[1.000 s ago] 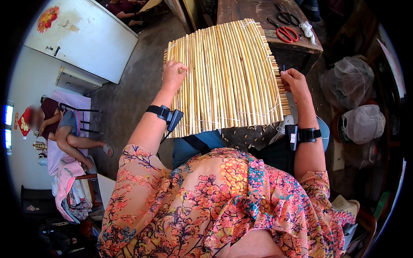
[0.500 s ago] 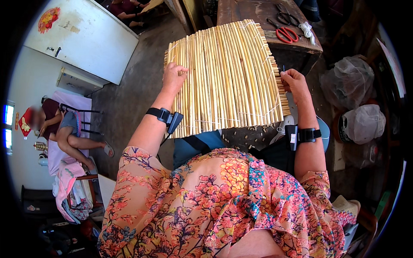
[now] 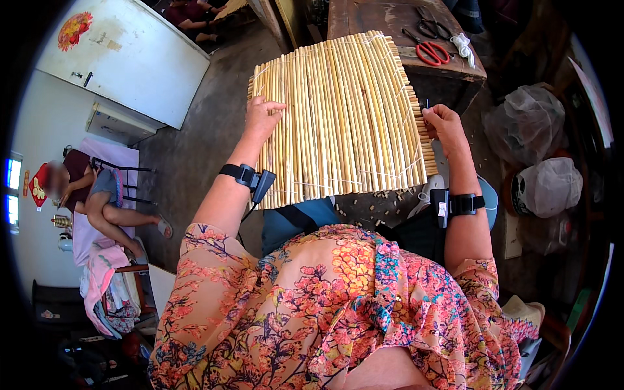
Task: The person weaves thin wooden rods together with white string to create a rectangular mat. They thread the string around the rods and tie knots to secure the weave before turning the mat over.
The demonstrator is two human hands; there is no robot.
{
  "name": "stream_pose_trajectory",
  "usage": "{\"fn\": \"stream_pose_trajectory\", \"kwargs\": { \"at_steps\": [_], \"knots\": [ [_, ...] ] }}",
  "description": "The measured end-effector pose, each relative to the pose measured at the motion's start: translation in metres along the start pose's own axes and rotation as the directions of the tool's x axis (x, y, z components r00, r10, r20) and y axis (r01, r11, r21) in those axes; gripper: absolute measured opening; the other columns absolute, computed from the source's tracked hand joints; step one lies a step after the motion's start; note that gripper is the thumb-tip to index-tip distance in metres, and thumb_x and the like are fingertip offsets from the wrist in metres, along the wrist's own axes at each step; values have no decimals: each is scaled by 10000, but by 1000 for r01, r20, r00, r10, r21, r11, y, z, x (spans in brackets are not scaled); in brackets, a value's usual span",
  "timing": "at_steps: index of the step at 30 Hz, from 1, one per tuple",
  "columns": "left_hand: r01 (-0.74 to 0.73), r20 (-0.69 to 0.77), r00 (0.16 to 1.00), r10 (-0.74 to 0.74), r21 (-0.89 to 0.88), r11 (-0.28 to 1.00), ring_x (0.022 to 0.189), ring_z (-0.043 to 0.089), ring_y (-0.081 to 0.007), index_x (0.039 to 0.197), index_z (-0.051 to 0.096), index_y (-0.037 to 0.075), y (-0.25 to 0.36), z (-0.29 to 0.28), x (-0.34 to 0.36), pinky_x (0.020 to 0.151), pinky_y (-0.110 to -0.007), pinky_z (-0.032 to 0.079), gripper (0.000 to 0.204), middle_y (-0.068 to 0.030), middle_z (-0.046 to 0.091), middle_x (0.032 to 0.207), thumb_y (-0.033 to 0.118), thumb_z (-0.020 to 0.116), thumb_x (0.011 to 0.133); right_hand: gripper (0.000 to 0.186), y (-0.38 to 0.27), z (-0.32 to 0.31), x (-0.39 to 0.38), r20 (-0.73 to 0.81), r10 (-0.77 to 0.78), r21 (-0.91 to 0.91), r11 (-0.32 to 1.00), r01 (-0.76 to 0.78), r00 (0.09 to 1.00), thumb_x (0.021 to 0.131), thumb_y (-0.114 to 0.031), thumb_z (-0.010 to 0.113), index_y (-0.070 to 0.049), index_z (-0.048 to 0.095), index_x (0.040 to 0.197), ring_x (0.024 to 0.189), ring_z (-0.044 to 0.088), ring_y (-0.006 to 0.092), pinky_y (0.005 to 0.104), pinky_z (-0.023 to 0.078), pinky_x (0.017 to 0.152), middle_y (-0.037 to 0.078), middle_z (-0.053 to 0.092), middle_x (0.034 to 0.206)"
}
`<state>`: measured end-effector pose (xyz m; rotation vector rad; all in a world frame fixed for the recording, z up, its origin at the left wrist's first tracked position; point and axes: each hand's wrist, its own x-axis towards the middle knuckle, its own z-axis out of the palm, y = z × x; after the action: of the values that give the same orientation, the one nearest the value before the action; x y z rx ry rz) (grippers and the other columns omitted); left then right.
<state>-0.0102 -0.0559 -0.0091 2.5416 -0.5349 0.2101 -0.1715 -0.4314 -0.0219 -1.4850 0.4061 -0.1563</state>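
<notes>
Facing a mat of pale sticks (image 3: 338, 123) at the centre of the clock face, tilted above blue trousers (image 3: 276, 231), and taking twelve as straight away from the body. Resting the left hand (image 3: 262, 118) at nine o'clock on the mat, just inside its left edge, stretching one digit over the front sticks and bending the others. Cannot tell from here about any closing of the hidden fingertips around that edge. Pinching a thin, dark, needle-like piece (image 3: 428, 103) in the right hand (image 3: 444, 127) at three o'clock, in a narrow grip of thumb and forefinger. Cannot tell about contact with the stick ends (image 3: 429, 156) just beside those fingertips. Can see white thread (image 3: 404, 91) crossing the sticks in slanting stitches near the right edge, and in rows near the top and bottom. Wearing a black strap (image 3: 242, 173) on each wrist. Can see a dark wooden table (image 3: 377, 18) at one o'clock, bearing dark-handled scissors (image 3: 437, 28) between one and two and, at two, red-handled scissors (image 3: 433, 54) beside a bundle of white cord (image 3: 463, 47). Can also see small stick offcuts (image 3: 377, 223) scattered on the floor (image 3: 214, 97) at five, plastic bags (image 3: 528, 123) at three, and a white cabinet (image 3: 136, 65) between nine and ten.
</notes>
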Motion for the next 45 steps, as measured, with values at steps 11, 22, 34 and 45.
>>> {"fn": "stream_pose_trajectory", "kwargs": {
  "at_steps": [11,22,34,45],
  "knots": [
    [-44,11,999,43,96,994,1204,367,-330,941,703,193,7,-4,-4,1024,-374,290,260,-196,447,1250,102,642,705,178,6,-1,5,-5,-23,26,999,23,1000,845,-182,598,-48,533,747,538,511,85,220,414,479,10,555,667],
    [-93,-20,995,97,148,985,1226,343,-341,864,716,211,0,2,-6,1014,-429,277,180,-176,465,1249,139,644,716,171,4,-1,6,-2,-9,0,1000,9,1000,846,-179,596,-47,536,756,553,513,91,225,425,495,9,541,660],
    [-187,8,981,192,270,944,1247,313,-350,901,703,203,17,-3,-13,993,-465,289,225,-166,437,1271,95,619,722,174,5,-2,5,-3,-8,-1,1000,8,1000,846,-184,597,-48,534,758,558,516,86,221,431,502,6,544,666],
    [-229,46,973,227,335,914,1258,302,-345,930,696,184,31,-8,-16,1003,-440,278,242,-173,433,1280,71,602,737,174,4,-1,4,-6,-25,7,1000,25,1000,846,-179,598,-51,532,749,541,512,81,223,421,488,1,550,654]
  ]
}}
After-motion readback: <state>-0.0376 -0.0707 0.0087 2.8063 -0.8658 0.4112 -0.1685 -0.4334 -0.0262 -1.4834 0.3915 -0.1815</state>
